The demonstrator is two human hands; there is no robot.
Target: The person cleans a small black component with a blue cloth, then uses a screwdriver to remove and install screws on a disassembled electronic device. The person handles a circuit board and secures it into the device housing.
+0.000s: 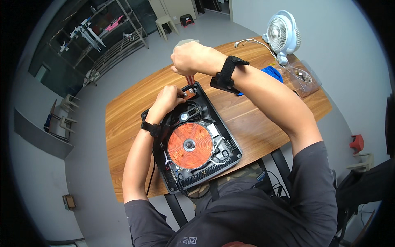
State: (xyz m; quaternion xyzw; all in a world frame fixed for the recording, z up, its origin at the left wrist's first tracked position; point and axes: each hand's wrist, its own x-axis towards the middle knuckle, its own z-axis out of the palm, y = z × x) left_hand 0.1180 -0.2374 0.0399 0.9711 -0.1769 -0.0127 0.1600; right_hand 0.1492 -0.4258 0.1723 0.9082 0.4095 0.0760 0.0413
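An opened induction cooker [236, 144] lies at a slant on the table, its black casing showing the insides. A round copper coil [179, 142] fills the middle, with a dark fan [196, 110] beyond it. At the casing's far end, my left hand [166, 100] is closed, its fingertips on a small orange-brown circuit board [189, 96]. Above that corner, my right hand [191, 57] is wrapped round a screwdriver with a reddish handle [189, 79]. The tool points down toward the board; its tip is hard to make out. My fingers hide most of the handle.
Toward the table's far right stand a white fan [279, 35] with a cable, a blue cloth [271, 73] and a clear plastic bag [306, 84]. A pale rounded thing [187, 42] shows behind my right hand. The wooden table [127, 111] ends close to my body.
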